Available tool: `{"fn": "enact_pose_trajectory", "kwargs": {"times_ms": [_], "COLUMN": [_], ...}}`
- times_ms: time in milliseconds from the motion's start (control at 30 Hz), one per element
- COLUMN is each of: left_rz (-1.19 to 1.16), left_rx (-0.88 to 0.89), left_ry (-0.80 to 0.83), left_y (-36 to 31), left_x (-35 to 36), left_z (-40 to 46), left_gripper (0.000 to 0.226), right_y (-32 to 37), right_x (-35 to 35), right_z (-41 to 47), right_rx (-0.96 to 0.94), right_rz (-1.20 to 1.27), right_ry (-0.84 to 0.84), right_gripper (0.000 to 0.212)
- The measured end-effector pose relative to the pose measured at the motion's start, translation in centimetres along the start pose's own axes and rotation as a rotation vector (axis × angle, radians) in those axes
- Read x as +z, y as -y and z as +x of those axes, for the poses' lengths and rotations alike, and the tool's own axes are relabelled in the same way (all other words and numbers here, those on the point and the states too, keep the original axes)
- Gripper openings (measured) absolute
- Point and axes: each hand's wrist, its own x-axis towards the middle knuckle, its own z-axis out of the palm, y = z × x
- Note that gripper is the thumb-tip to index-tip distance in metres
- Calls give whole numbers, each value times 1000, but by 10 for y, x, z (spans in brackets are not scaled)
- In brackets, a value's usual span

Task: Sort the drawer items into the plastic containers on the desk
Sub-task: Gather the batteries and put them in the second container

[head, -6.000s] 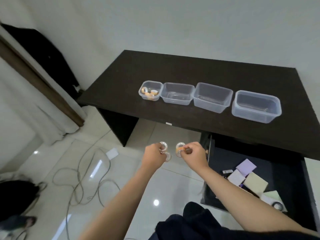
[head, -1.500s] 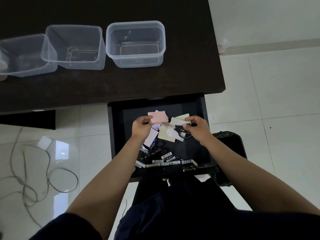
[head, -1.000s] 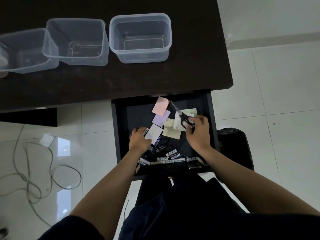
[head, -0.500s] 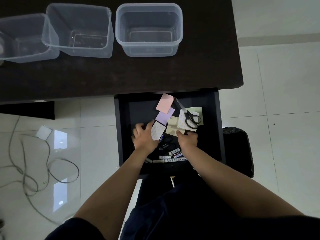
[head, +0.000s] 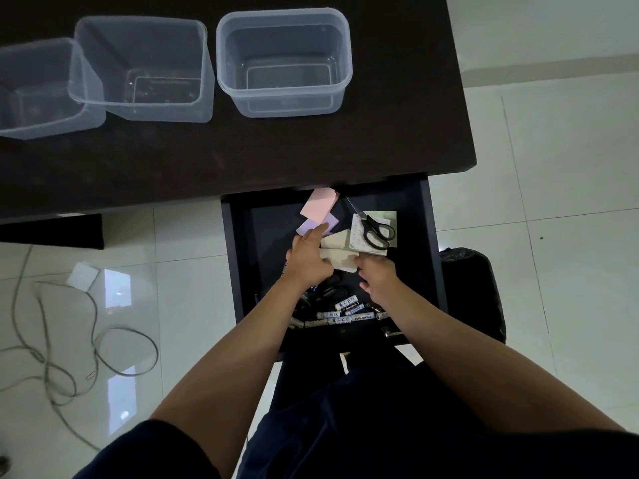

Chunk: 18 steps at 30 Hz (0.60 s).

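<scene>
Single head-worn wide-angle view, looking steeply down from above the seated person's lap. It faces the desk (head: 242, 160), whose right front corner lies at centre right, and the open drawer (head: 423, 236) below its front edge. Both forearms enter from the bottom edge at close range.

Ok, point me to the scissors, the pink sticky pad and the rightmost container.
scissors (head: 379, 232): head view, on the black handles.
pink sticky pad (head: 318, 206): head view, top face.
rightmost container (head: 284, 15): head view, far rim.

Bare forearms, short dark navy sleeves (head: 148, 451), dark navy trousers (head: 363, 426).
</scene>
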Motion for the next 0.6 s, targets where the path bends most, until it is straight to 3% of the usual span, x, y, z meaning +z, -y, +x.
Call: {"fn": "enact_pose_trajectory", "kwargs": {"times_ms": [167, 267, 467, 600], "left_rz": [-99, -120, 18, 125], "left_rx": [31, 48, 45, -142], "left_ry": [14, 40, -2, -146], "left_y": [10, 11, 17, 34], "left_x": [-1, 4, 11, 10], "left_z": [-5, -4, -13, -21], "left_gripper": [51, 46, 34, 49], "right_y": [17, 30, 36, 28], "right_x": [0, 4, 5, 1], "right_z": [-1, -2, 4, -1], "right_rx": [20, -3, -139, -377], "right_rz": [101, 186, 229, -43], "right_ry": [170, 197, 67, -120], "right_gripper": [28, 29, 17, 15]}}
